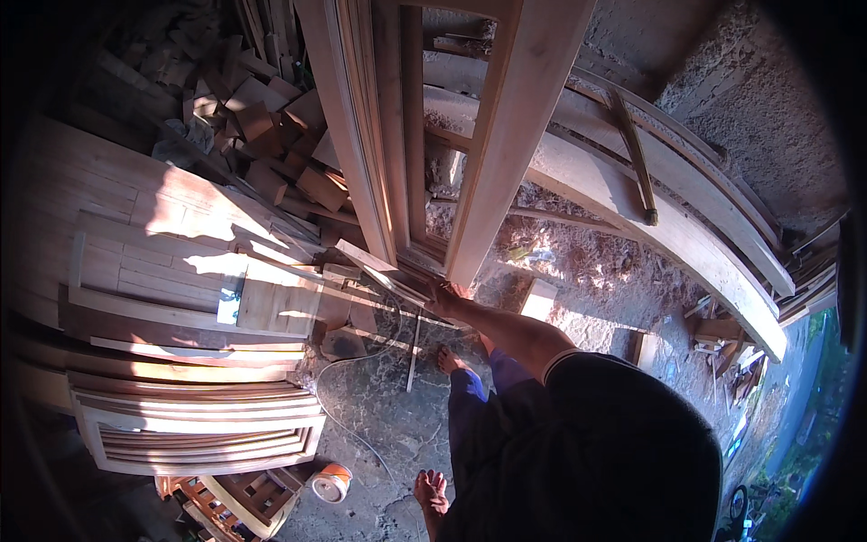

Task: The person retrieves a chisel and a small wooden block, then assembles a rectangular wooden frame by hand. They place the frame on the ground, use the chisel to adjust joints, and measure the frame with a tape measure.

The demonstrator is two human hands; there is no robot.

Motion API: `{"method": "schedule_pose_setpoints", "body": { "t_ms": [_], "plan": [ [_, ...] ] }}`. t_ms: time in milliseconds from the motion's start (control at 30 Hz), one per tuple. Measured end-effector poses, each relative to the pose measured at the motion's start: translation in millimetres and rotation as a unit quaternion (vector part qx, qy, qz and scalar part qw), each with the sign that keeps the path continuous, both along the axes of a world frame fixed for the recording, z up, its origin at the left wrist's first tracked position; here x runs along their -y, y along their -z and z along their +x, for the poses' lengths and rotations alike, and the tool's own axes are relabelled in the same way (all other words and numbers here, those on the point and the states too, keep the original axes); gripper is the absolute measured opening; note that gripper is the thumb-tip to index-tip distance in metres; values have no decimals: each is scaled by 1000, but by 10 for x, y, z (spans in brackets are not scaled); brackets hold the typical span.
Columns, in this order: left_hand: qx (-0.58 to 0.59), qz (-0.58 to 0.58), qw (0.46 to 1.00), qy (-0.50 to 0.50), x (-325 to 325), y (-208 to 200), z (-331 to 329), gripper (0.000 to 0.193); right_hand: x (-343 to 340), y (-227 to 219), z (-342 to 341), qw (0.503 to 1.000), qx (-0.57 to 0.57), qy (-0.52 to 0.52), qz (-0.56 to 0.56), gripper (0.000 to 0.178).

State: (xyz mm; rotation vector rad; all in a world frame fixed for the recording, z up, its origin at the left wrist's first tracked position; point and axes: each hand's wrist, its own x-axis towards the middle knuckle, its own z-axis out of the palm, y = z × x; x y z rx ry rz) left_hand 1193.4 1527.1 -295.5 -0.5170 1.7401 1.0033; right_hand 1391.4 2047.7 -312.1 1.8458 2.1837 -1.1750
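Note:
My right hand point(442, 296) reaches forward, its fingers closed at the lower end of a tall wooden frame point(524, 117) that leans away from me. The frame has pale, smooth stiles, a grooved inner edge and an opening through its middle. Just left of this hand, a narrow wooden strip point(384, 271) lies against the frame's foot. My left hand point(432, 490) hangs low near my leg, fingers loosely bent and apart, with nothing visible in it. Part of my right hand's grip is hidden by the wood.
Offcut blocks point(262, 131) are heaped at the far left. Stacked wooden frames point(199, 425) and panels stand at the left, beside a white-and-orange bucket point(331, 483). Long curved-looking boards point(668, 235) lie at the right, with a small broom point(639, 163) on them. A cord point(334, 415) crosses the floor.

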Motion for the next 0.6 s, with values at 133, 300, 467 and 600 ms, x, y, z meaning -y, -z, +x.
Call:
{"method": "schedule_pose_setpoints", "body": {
  "t_ms": [133, 300, 467, 600],
  "plan": [
    [-48, 12, 998, 40, -328, -198, -579, 56, -14, 135, -606, 997, -42, 66, -27, 56],
    [-44, 8, 997, 59, -483, -241, -1152, 35, 201, 47, -501, 997, -21, 31, -66, 51],
    [21, 0, 988, 150, -643, 189, -1440, 42, 532, -440, 211, 1000, -8, 26, -6, 54],
    [38, 2, 979, 198, -908, 335, -1550, 51, 758, -1000, 945, 1000, -1, -2, 21, 53]
  ]
}}
